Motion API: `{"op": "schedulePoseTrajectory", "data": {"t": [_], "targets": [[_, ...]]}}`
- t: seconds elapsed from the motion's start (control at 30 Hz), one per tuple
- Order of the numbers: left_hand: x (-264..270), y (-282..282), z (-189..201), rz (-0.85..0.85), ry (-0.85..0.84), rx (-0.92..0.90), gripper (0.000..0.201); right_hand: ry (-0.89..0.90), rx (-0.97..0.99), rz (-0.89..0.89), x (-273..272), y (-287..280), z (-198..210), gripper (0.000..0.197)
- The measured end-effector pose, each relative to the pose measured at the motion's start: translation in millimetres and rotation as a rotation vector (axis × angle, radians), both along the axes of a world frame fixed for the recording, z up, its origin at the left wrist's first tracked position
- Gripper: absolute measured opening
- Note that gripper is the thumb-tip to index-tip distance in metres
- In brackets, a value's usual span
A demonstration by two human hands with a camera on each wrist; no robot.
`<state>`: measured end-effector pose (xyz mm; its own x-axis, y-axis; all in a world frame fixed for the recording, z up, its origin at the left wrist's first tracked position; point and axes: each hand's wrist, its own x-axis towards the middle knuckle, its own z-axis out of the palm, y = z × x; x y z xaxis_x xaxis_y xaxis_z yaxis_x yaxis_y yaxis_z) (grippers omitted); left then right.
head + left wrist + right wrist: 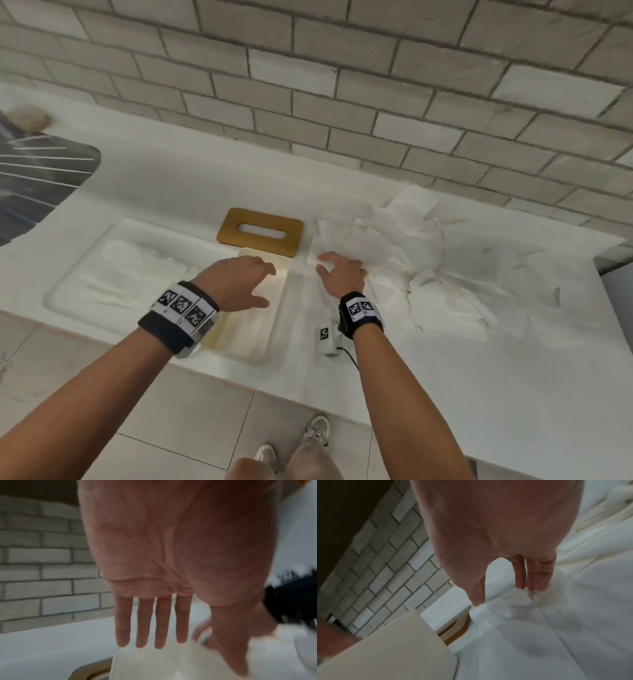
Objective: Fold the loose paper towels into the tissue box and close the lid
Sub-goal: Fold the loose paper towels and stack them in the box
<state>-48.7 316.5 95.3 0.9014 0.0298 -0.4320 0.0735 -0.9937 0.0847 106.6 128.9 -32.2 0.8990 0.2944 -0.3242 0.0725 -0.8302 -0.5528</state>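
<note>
Both hands, left (239,284) and right (339,274), are hovering open-fingered; cream plastic tissue box (270,329) is lying lidless, crumpled white paper towels (428,260) mostly unfolded.

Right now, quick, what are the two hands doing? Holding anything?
Left hand: open, fingers straight, over the tissue box, holding nothing.
Right hand: open, fingertips touching the paper towels, not gripping.

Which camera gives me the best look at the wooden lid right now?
The head view: the wooden lid lies whole and flat behind the tissue box, slot visible. The right wrist view catches only part of it at a steep angle; the left wrist view shows just a blurred corner.
</note>
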Motion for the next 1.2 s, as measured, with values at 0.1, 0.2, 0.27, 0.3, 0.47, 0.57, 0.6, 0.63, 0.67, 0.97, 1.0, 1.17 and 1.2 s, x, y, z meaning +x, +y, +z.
{"op": "schedulePoseTrajectory", "data": {"t": [0.1,0.2,0.27,0.3,0.47,0.57,0.6,0.63,0.67,0.97,1.0,1.17,1.2], "targets": [[-16.7,-18.8,15.2,0.188,-0.346,-0.184,0.047,-0.015,0.065,-0.064,1.8,1.3,-10.7,0.019],[-25.6,-47.6,9.6,0.405,-0.679,-0.533,0.031,-0.102,0.375,-0.132,-3.6,-14.1,-3.6,0.026],[-21.8,-71.6,4.0,0.554,-0.778,-0.681,0.029,-0.133,0.552,-0.112,-16.3,-31.7,24.6,0.03],[-19.2,-82.4,1.0,0.609,-0.791,-0.728,0.035,-0.138,0.625,-0.06,-25.3,-42.0,42.5,0.03],[-0.1,-119.4,0.4,0.7,-0.603,-0.881,0.068,-0.093,0.913,0.171,-67.3,-100.1,122.7,0.027],[11.3,-136.4,8.6,0.682,-0.516,-1.08,0.05,0.0,1.012,0.211,-69.1,-115.9,132.8,0.022],[14.7,-140.6,10.4,0.703,-0.527,-1.144,0.04,0.035,1.028,0.209,-64.9,-118.7,131.0,0.021],[17.1,-143.4,10.7,0.729,-0.552,-1.188,0.031,0.074,1.033,0.195,-58.5,-120.3,128.6,0.022],[19.9,-144.5,9.2,0.753,-0.597,-1.201,0.025,0.118,1.029,0.163,-48.8,-120.9,126.4,0.024],[11.8,-117.8,-14.9,0.835,-0.81,-0.936,0.033,-0.142,0.085,-0.059,110.9,-97.2,23.4,0.051],[10.3,-116.5,-15.0,0.836,-0.829,-0.934,0.031,-0.14,0.002,-0.029,117.9,-96.6,15.9,0.05],[13.9,-103.7,-15.7,0.903,-0.88,-0.923,0.025,-0.289,0.293,0.015,104.6,-109.8,27.8,0.011],[16.6,-101.5,-14.5,0.908,-0.881,-0.928,0.026,-0.304,0.399,0.021,95.9,-114.9,42.3,0.014]]}}
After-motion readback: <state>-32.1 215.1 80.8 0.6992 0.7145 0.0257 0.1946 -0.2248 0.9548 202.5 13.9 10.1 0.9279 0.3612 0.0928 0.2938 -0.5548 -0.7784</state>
